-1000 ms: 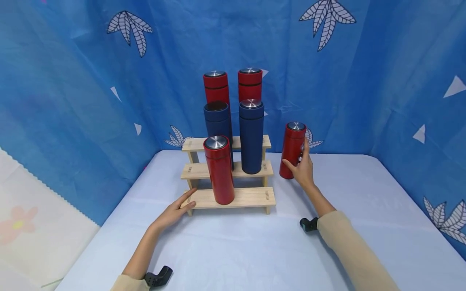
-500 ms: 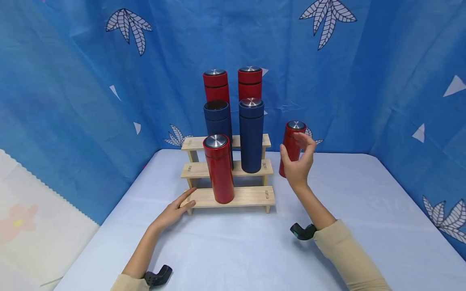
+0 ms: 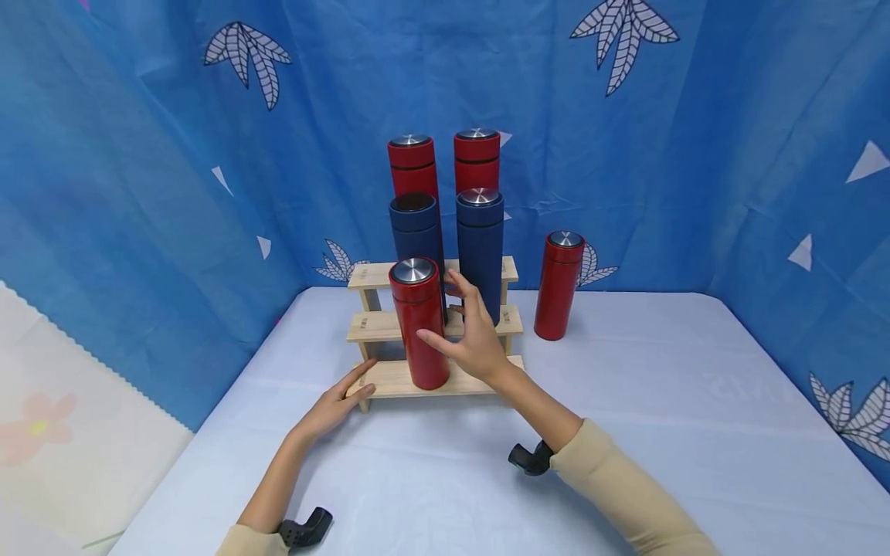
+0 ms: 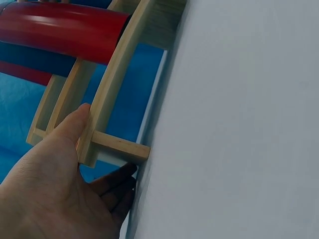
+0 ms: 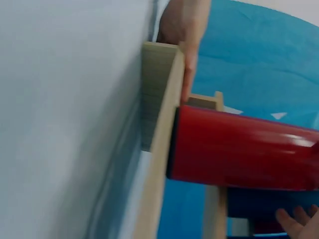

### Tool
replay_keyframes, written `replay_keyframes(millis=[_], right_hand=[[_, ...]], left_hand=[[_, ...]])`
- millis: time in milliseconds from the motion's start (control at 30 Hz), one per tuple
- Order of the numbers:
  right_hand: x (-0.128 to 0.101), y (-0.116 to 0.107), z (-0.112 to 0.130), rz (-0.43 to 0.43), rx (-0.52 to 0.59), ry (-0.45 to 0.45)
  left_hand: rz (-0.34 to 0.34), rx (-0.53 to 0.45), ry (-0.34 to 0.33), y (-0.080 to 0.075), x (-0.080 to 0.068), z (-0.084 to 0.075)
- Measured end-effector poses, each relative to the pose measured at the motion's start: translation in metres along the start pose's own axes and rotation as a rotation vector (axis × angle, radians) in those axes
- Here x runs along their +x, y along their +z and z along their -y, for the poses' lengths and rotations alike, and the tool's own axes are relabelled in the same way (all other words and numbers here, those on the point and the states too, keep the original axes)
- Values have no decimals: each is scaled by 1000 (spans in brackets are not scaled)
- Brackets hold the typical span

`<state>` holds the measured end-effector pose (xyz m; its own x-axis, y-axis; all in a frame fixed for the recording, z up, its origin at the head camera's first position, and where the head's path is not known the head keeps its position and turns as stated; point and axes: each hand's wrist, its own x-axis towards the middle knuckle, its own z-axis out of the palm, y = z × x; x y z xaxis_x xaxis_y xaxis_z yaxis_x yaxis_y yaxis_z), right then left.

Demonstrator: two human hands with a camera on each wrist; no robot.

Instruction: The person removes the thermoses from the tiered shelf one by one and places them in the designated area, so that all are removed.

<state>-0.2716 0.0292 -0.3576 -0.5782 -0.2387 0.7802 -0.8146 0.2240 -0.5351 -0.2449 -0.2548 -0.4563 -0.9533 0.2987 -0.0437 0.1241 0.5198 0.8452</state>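
A red bottle (image 3: 419,323) stands upright at the left of the lowest step of a wooden rack (image 3: 480,376). The right hand (image 3: 470,336) is beside it, fingers spread wide, thumb at the bottle's side and fingertips behind it, not yet closed round it. The left hand (image 3: 338,401) rests flat on the table (image 3: 695,432) with straight fingers against the rack's left front corner, steadying it; the left wrist view shows the thumb (image 4: 75,124) against the bottom board.

Step in hand, as judged: the reach to grasp this bottle. The next move calls for closing the fingers round the body and keeping it vertical, clear of the blue bottles (image 3: 481,259) on the middle step.

Half a second earlier the right hand hovered open by the lone red bottle (image 3: 558,286) on the table to the rack's right; that bottle now stands free, and the hand has crossed leftward. The left hand has not moved.
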Motion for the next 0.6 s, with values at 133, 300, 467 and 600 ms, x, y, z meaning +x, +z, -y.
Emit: replay_keyframes(millis=[133, 300, 467, 600], right_hand=[[-5, 10, -3, 56, -34, 72], [-6, 15, -2, 55, -24, 26], [-9, 13, 1, 47, 4, 15], [-16, 1, 9, 43, 22, 10]], left_hand=[[6, -10, -1, -1, -8, -16], [5, 1, -1, -4, -13, -28], [-3, -1, 9, -4, -14, -29], [0, -6, 2, -3, -13, -28]])
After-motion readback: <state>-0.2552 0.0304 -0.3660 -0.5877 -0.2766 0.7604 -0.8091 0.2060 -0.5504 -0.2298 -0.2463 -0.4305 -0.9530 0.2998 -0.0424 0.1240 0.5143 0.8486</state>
